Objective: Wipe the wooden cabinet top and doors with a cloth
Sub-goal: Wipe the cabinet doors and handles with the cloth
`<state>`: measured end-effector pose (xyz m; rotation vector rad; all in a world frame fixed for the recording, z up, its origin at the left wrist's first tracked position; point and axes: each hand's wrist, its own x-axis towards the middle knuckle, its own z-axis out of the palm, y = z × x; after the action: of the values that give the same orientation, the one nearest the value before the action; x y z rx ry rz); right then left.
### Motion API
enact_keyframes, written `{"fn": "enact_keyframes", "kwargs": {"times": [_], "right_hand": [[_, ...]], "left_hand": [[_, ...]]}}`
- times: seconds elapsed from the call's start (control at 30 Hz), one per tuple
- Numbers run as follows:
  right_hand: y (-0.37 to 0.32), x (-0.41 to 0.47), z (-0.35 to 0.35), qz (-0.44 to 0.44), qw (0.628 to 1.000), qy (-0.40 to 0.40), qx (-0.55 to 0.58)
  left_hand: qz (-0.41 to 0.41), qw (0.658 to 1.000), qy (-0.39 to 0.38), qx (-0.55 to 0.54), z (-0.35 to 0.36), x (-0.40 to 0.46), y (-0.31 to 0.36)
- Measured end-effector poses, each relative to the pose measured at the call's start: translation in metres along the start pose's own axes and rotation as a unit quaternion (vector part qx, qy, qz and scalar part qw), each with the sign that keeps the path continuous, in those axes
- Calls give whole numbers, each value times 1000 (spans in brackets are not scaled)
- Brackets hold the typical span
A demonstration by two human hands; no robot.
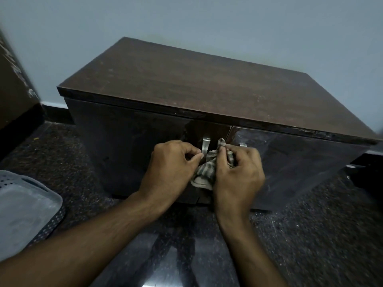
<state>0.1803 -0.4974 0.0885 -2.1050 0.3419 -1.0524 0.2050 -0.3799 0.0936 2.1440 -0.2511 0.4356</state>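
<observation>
A low dark wooden cabinet [186,79] stands against the wall, its top dusty and scratched. Two glossy doors face me, the left door [124,146] and the right door [300,154]. A metal handle [205,146] sits near the middle seam, and a second handle [242,145] peeks out beside it. A crumpled striped grey cloth [205,175] is bunched around the left handle. My left hand [170,164] pinches the cloth at the handle. My right hand [238,172] grips the cloth's other end, one fingertip wrapped in it.
A grey perforated plastic lid or basket [24,204] lies on the dark speckled floor at the lower left. A brown piece of furniture [14,90] stands at the far left. A dark object [369,168] sits on the floor at the right edge.
</observation>
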Motion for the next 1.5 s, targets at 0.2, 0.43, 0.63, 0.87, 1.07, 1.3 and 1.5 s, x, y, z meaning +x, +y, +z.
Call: {"fn": "enact_keyframes", "kwargs": {"times": [0.2, 0.43, 0.63, 0.87, 1.07, 1.3, 1.5], "right_hand": [[0, -14, 12, 54, 988, -71, 128], [0, -5, 10, 158, 954, -187, 174], [1, -18, 15, 137, 965, -177, 139], [-8, -3, 12, 95, 987, -79, 99], [0, -22, 18, 22, 997, -58, 42], [1, -12, 16, -1, 996, -85, 27], [-2, -4, 14, 0, 997, -16, 81]], "left_hand": [[0, 1000, -4, 7, 2, 0, 1], [-14, 1000, 7, 2, 4, 2, 6], [-11, 1000, -12, -2, 0, 1, 3], [-38, 999, -11, -25, 0, 2, 3], [-24, 999, -10, -23, 0, 2, 3], [-32, 999, -4, -35, -1, 1, 3], [-29, 999, 1, -26, 0, 2, 2]]}}
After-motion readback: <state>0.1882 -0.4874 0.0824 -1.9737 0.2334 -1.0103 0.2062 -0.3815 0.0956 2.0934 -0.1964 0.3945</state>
